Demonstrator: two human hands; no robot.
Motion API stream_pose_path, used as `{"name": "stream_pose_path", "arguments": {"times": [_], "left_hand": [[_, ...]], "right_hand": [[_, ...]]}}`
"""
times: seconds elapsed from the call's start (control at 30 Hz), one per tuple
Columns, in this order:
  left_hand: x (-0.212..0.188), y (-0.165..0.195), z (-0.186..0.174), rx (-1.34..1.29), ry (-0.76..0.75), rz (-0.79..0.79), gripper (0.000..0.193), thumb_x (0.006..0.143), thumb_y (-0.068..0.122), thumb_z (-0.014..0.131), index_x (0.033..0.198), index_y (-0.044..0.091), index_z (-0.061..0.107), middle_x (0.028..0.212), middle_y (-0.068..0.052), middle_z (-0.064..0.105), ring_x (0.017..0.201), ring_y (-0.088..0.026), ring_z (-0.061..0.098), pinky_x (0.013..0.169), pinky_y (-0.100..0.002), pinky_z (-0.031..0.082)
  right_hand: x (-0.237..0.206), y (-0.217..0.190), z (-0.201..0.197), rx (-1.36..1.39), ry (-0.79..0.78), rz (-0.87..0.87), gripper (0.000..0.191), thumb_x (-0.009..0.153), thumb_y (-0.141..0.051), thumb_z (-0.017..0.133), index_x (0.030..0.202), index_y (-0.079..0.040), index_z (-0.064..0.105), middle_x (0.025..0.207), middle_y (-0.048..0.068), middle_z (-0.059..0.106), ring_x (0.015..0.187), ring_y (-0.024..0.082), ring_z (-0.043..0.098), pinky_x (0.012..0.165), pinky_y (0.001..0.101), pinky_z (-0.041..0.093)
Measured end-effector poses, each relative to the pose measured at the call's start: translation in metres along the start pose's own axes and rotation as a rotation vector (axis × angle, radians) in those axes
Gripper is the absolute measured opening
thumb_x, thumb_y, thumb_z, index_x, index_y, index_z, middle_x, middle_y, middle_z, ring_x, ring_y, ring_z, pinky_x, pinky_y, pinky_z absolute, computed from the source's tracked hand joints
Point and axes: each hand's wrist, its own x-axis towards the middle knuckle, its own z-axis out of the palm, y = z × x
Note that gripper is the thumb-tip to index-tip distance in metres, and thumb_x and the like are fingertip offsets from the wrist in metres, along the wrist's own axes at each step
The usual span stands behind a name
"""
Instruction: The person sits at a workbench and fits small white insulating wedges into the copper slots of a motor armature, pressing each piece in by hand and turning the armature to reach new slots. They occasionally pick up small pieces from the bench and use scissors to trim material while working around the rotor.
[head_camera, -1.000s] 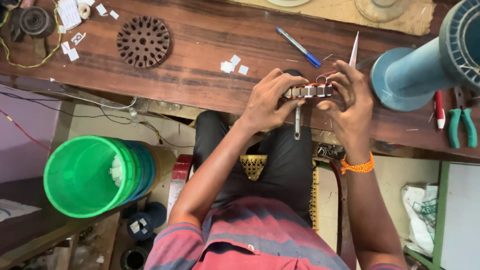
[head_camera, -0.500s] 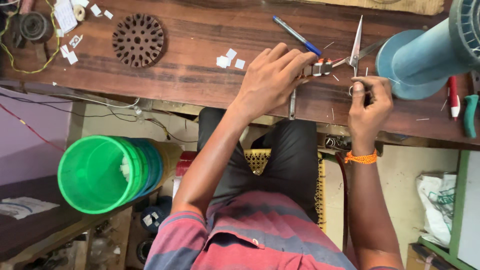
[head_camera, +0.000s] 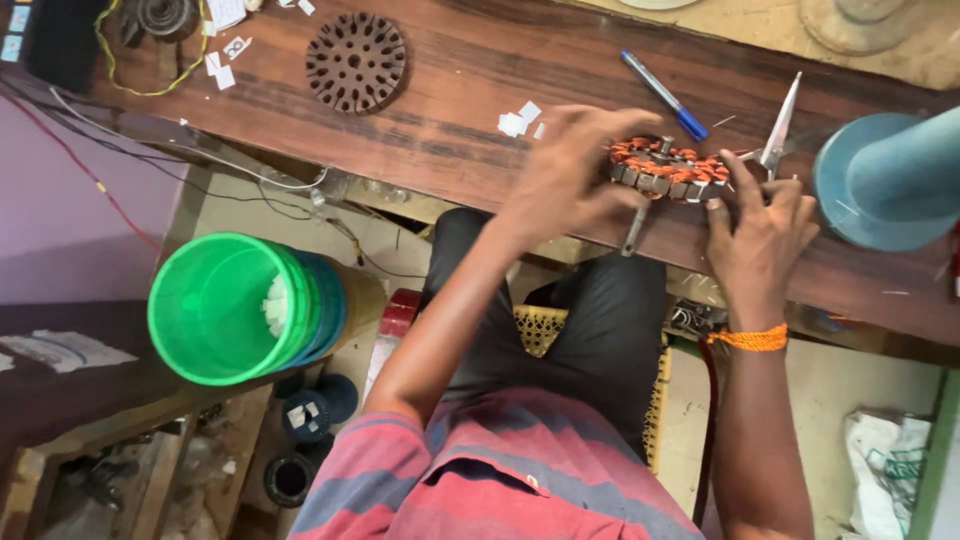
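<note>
place: motor-repair workshop | landmark: worn wooden bench (head_camera: 470, 90) | on it: copper-wound stator (head_camera: 667, 168), slotted rotor disc (head_camera: 356, 62), scissors (head_camera: 781, 128) | below: green bucket (head_camera: 235, 308)

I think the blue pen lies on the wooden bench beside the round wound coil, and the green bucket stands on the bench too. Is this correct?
One detail is wrong. In the head view the green bucket is not on the wooden bench; it sits below its near edge, beside the person's left arm. The blue pen does lie on the bench beside the round wound coil.
</note>
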Motion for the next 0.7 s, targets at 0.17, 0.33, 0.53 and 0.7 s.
{"name": "stream_pose_path", "arguments": {"times": [0.17,0.33,0.53,0.7], "left_hand": [[-0.032,-0.023,-0.018,0.491,-0.012,-0.338,0.042,0.101,0.043,0.065,0.135,0.019,0.063,0.142,-0.007,0.055,0.132,-0.030,0.044,0.107,-0.050,0.039],[-0.050,-0.028,-0.015,0.602,-0.054,-0.294,0.041,0.096,0.038,0.070,0.131,0.017,0.067,0.142,-0.010,0.053,0.132,-0.034,0.044,0.100,-0.053,0.038],[-0.068,-0.014,-0.025,0.424,-0.062,-0.197,0.056,0.085,0.045,0.078,0.125,0.008,0.065,0.136,-0.011,0.055,0.124,-0.036,0.047,0.102,-0.054,0.038],[-0.071,-0.019,-0.037,0.347,-0.246,-0.052,0.039,0.079,0.021,0.077,0.115,0.013,0.067,0.127,-0.006,0.062,0.113,-0.032,0.052,0.095,-0.049,0.042]], "right_hand": [[0.004,0.004,0.006,-0.149,0.001,-0.082,0.028,0.102,-0.016,0.074,0.129,-0.015,0.071,0.121,0.014,0.056,0.119,0.036,0.051,0.097,0.0561,0.040],[0.009,0.001,0.002,-0.083,0.131,-0.144,0.030,0.101,-0.018,0.072,0.129,-0.012,0.069,0.127,0.016,0.057,0.117,0.038,0.053,0.099,0.0566,0.042],[0.023,-0.017,-0.015,-0.243,0.023,-0.085,0.043,0.096,-0.005,0.066,0.135,-0.020,0.071,0.116,0.014,0.060,0.108,0.036,0.055,0.089,0.0535,0.044],[0.019,-0.034,-0.038,-0.102,0.306,-0.182,0.028,0.093,-0.016,0.066,0.120,-0.012,0.070,0.129,0.020,0.058,0.119,0.041,0.054,0.101,0.0530,0.044]]}}
